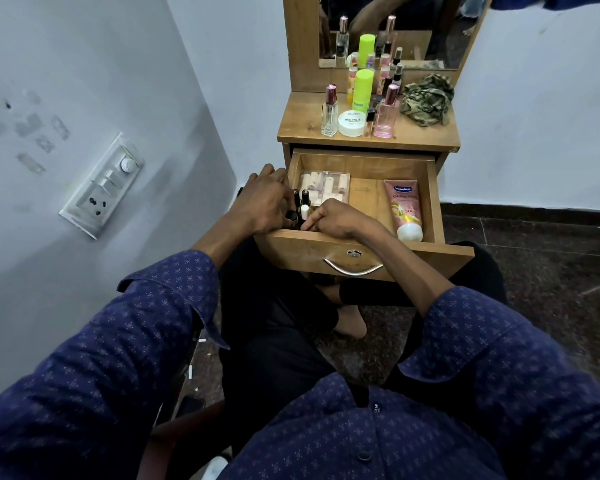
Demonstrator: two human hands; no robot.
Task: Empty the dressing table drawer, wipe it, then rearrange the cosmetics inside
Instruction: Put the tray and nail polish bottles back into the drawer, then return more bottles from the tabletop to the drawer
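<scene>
Drawer (433, 188) pulled out. Left hand (265, 202) fingers curled around dark tubes (300, 199) at front-left corner; right hand (336, 218) fingers clenched beside them, grasp unclear. Clear case (326, 185) behind, pink lotion tube (405, 207) right side. Bottles (361, 105), cloth (426, 98) on table (423, 136).

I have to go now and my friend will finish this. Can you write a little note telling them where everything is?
Left hand: curled round small dark bottles at the drawer's front left corner.
Right hand: fingers curled beside them; I cannot tell if it holds anything.
Drawer: pulled open. Inside are a clear case of tubes at the back left and a pink lotion tube lying on the right.
Tabletop: perfume bottles, a green can, a white jar and a crumpled cloth.
Done: some things back inside.
Left: put the rest in.
</scene>
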